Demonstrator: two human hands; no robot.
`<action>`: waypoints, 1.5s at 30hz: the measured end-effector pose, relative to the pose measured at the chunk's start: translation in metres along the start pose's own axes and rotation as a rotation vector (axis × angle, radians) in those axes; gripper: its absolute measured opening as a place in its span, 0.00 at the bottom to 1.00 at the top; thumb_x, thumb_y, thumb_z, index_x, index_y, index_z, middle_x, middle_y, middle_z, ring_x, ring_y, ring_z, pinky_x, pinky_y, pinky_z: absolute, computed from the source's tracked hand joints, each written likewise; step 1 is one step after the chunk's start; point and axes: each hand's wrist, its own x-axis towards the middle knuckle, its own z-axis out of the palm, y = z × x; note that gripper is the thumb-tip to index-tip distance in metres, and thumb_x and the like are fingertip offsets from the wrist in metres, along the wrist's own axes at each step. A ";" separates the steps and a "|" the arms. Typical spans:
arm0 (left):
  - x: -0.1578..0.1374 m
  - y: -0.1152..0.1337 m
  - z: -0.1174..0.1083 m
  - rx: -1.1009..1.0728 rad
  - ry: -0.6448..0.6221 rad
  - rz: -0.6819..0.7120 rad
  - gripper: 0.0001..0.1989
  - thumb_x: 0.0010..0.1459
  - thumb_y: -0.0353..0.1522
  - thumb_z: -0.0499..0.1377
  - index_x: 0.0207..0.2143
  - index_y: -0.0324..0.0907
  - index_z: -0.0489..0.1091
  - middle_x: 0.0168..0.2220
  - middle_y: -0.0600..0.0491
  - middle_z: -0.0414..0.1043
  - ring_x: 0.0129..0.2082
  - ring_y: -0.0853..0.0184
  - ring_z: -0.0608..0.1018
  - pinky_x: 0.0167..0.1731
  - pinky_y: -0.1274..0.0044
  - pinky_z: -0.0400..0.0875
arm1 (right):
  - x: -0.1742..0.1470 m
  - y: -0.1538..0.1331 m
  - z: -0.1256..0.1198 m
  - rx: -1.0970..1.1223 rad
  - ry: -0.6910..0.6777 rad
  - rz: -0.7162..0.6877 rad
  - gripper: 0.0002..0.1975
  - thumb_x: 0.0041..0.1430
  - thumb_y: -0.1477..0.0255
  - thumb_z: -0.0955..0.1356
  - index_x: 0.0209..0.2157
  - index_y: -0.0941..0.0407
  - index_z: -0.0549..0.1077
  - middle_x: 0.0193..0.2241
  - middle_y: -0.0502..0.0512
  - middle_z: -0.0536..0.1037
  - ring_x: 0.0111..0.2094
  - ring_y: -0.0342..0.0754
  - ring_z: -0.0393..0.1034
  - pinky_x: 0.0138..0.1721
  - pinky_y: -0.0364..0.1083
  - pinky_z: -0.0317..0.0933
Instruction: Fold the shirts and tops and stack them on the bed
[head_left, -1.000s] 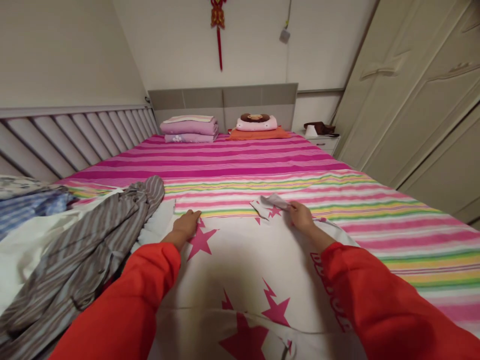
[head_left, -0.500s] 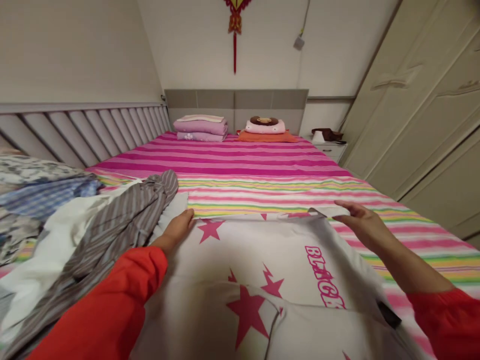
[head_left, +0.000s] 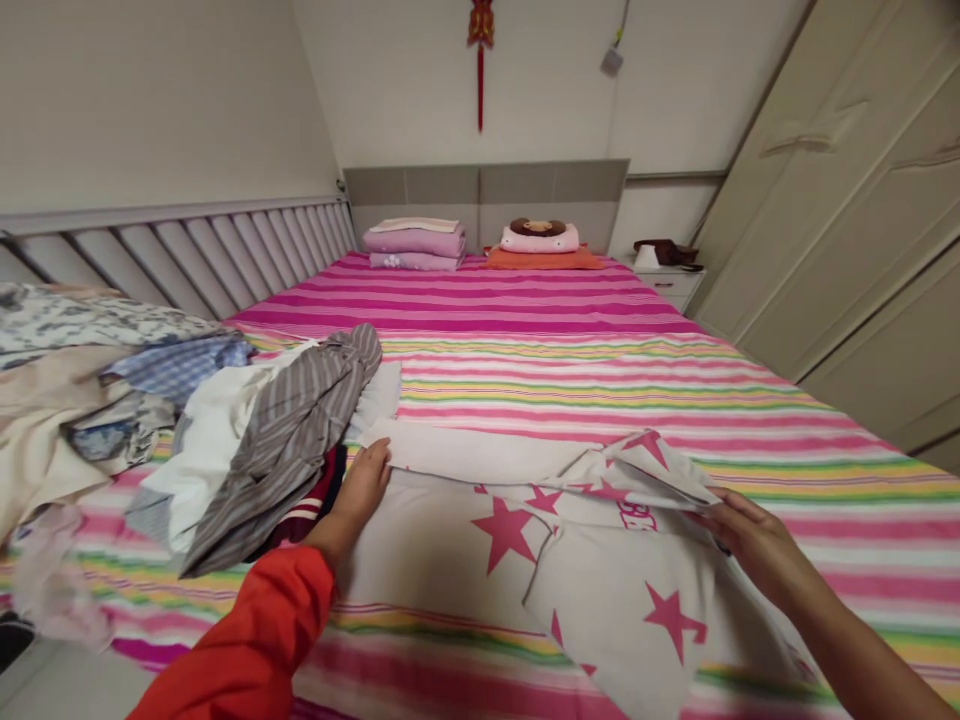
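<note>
A white shirt with pink stars [head_left: 457, 590] lies on the bed, its far edge turned over toward me into a pale band. My left hand [head_left: 365, 488] is closed on the left end of that fold, fingertips on the cloth. Over on the right, my right hand [head_left: 750, 535] pinches a bunched corner of the same shirt, slightly raised. Creases run from this corner to the middle of the band, and most of the printed lettering is covered by cloth. A grey striped garment [head_left: 300, 440] lies just left of my left hand.
Loose clothes, among them a blue checked piece [head_left: 187, 365], are heaped at the left. Folded lilac bedding [head_left: 416, 243] and an orange pillow [head_left: 544, 259] rest by the headboard [head_left: 555, 190]. A slatted rail [head_left: 247, 250] borders the left side; a wardrobe [head_left: 847, 240] stands right.
The shirt's far edge has been folded over toward me, hiding most of the lettering. My right hand has come lower and nearer with its corner; my left hand stays at the left edge.
</note>
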 end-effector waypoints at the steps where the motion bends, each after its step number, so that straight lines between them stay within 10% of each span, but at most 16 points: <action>1: -0.005 0.002 -0.002 -0.002 0.002 -0.003 0.14 0.57 0.26 0.49 0.45 0.40 0.66 0.51 0.41 0.72 0.52 0.57 0.74 0.58 0.63 0.64 | -0.004 0.004 -0.003 0.018 0.012 0.005 0.13 0.30 0.64 0.75 0.24 0.51 0.76 0.29 0.53 0.81 0.33 0.54 0.77 0.37 0.50 0.74; 14: -0.025 0.048 -0.011 0.166 0.013 -0.271 0.14 0.58 0.30 0.49 0.42 0.46 0.70 0.58 0.49 0.70 0.63 0.48 0.61 0.59 0.45 0.51 | -0.036 0.026 -0.023 -0.309 0.032 -0.030 0.12 0.39 0.63 0.69 0.28 0.53 0.79 0.32 0.55 0.83 0.42 0.59 0.75 0.44 0.54 0.68; 21: -0.002 0.177 0.047 -0.720 -0.304 0.021 0.16 0.57 0.39 0.53 0.44 0.44 0.72 0.45 0.50 0.78 0.47 0.62 0.78 0.51 0.69 0.72 | -0.031 0.029 0.024 -0.555 0.156 -0.028 0.37 0.36 0.66 0.73 0.52 0.60 0.71 0.52 0.65 0.75 0.52 0.61 0.70 0.51 0.55 0.65; 28: 0.018 0.285 0.101 -0.913 -0.508 -0.076 0.33 0.39 0.36 0.71 0.50 0.40 0.70 0.50 0.43 0.75 0.52 0.54 0.74 0.52 0.67 0.68 | -0.046 0.037 -0.005 -0.512 -0.107 -0.060 0.09 0.45 0.64 0.68 0.27 0.55 0.74 0.24 0.51 0.77 0.30 0.52 0.72 0.33 0.47 0.65; 33: 0.018 0.291 0.100 -0.940 -0.607 0.055 0.13 0.39 0.37 0.69 0.27 0.42 0.72 0.28 0.56 0.75 0.36 0.61 0.77 0.39 0.72 0.70 | -0.065 0.003 -0.011 -0.389 -0.318 -0.196 0.16 0.52 0.55 0.68 0.28 0.55 0.76 0.30 0.54 0.78 0.36 0.53 0.71 0.39 0.47 0.65; 41: -0.010 0.262 0.064 -1.024 -0.765 0.208 0.11 0.46 0.31 0.64 0.26 0.44 0.61 0.50 0.43 0.76 0.49 0.57 0.76 0.45 0.70 0.69 | -0.066 0.011 -0.010 -0.511 -0.583 -0.046 0.18 0.52 0.62 0.68 0.15 0.55 0.63 0.15 0.43 0.55 0.20 0.39 0.50 0.21 0.40 0.48; 45: -0.011 0.258 0.063 -0.965 -0.835 0.239 0.10 0.45 0.33 0.66 0.31 0.43 0.68 0.52 0.42 0.75 0.48 0.58 0.77 0.45 0.70 0.70 | -0.067 0.008 -0.015 -0.426 -0.752 0.019 0.17 0.53 0.57 0.69 0.22 0.56 0.72 0.17 0.44 0.63 0.21 0.40 0.56 0.25 0.41 0.54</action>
